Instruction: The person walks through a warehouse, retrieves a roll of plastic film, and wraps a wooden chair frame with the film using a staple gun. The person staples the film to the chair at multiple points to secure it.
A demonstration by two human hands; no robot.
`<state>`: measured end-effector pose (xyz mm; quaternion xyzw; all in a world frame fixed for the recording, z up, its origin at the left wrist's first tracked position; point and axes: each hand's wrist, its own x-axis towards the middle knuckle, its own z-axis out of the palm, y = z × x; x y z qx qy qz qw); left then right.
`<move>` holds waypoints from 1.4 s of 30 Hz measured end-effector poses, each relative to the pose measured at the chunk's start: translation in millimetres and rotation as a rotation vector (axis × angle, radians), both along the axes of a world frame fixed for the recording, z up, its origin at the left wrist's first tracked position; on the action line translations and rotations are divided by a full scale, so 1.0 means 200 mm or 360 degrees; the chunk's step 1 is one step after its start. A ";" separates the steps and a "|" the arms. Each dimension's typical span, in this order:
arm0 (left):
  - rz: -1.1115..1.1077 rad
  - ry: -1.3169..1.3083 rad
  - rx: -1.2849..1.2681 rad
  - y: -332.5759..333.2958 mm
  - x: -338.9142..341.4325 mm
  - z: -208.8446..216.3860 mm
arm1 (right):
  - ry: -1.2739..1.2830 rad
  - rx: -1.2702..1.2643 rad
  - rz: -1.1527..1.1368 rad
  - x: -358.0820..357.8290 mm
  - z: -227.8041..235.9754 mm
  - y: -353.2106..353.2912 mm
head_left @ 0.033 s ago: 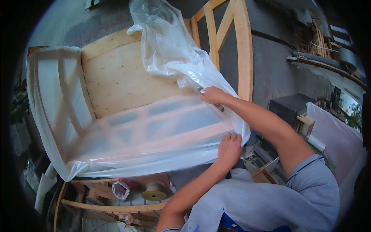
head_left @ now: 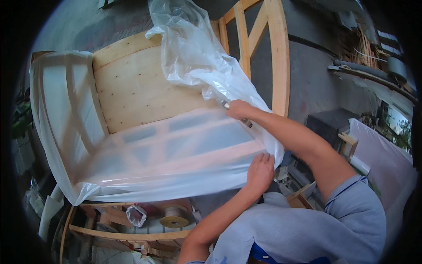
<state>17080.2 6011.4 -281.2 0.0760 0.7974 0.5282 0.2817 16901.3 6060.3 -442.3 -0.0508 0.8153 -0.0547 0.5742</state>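
A wooden frame with a plywood panel (head_left: 127,83) is partly covered by translucent plastic sheeting (head_left: 206,158). At the right end of the covered section, my left hand (head_left: 260,172) presses its curled fingers on the sheet near the corner, gripping it. Just beyond it, my right hand (head_left: 238,109) is closed round a silvery metal tool (head_left: 249,124) that looks like a staple gun. Most of the tool is hidden under the hand; its ends show on either side. Bunched loose sheeting (head_left: 189,57) lies across the panel and the frame's right part.
Bare wooden bars (head_left: 279,57) rise at the frame's far right. Below the near edge, a wooden rack (head_left: 132,236) holds a spool (head_left: 174,218) and a silvery wrapped roll (head_left: 136,215). A dark box (head_left: 327,123) and a plastic-covered piece (head_left: 382,154) stand to the right.
My right hand and its tool have shifted slightly left. My left hand stays nearly in place on the sheet.
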 end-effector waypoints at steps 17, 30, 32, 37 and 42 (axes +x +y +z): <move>0.0095 -0.0048 0.0114 0.00 -0.02 -0.07 | -0.0059 0.0369 0.0142 -0.20 -0.53 0.26; 0.0011 0.0122 0.0126 0.00 0.02 -0.13 | -0.0842 0.0488 0.0501 -0.06 -0.63 0.17; 0.0047 0.0086 0.0166 0.00 0.03 -0.14 | -0.0851 0.0774 0.0243 -0.07 -0.68 0.24; -0.0007 -0.0024 0.0235 0.01 0.04 -0.14 | -0.0857 0.0909 0.0052 -0.07 -0.79 0.35; 0.0036 0.0085 0.0173 0.02 0.04 -0.13 | -0.0966 0.0907 -0.0065 -0.04 -0.82 0.38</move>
